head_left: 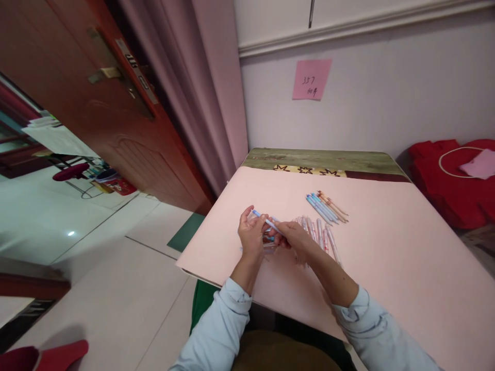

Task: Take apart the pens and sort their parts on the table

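Note:
A light blue pen [266, 221] is held slantwise above the table between my two hands. My left hand [252, 230] pinches it near its upper left end, with some fingers raised. Around its lower right end my right hand [293, 236] is closed. Beneath both hands lie more pens, partly hidden by them. Just right of my right hand is a row of pale pens with pinkish marks [320, 233]. Farther back sit a group of blue pens [322, 208] and several orange-brown pens [332, 203], side by side.
A pink sheet [390, 247] covers the table, whose green wood-look end [328, 157] meets the wall. A pink note [311, 80] is stuck on the wall. To the right lies red cloth [436, 180]. At left stand a brown door [127, 118] and a pink curtain [204, 77].

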{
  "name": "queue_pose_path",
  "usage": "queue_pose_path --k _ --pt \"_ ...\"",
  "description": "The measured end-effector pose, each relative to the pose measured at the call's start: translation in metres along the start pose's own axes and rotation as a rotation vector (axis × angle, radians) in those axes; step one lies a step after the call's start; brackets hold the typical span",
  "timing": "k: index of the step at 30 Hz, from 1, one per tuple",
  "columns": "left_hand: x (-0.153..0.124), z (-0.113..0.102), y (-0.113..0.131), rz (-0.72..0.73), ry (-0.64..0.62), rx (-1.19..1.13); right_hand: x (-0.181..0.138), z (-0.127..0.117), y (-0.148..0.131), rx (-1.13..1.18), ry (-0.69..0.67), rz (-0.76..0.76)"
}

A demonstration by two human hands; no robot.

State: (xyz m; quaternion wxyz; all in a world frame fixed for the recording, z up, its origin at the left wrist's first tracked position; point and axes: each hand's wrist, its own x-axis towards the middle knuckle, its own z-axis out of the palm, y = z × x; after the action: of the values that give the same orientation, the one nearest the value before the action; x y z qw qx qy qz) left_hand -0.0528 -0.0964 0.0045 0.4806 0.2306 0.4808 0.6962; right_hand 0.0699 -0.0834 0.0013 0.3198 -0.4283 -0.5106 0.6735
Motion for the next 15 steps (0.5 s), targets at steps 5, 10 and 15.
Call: queue_pose_path --k 5,10,15 --pt "-0.0010 0.0003 0.0037 0.056 0.023 0.047 0.0031 0.0031 0.0067 -0.002 0.099 -0.120" --pt "0.0008 0.0011 0.0036 0.077 0.025 0.042 0.0012 0.0030 0.0071 -0.149 0.137 -0.136" --pt "0.0009 -0.0024 -0.0004 0.033 0.026 0.061 0.0027 0.0021 0.0064 -0.143 0.059 -0.042"
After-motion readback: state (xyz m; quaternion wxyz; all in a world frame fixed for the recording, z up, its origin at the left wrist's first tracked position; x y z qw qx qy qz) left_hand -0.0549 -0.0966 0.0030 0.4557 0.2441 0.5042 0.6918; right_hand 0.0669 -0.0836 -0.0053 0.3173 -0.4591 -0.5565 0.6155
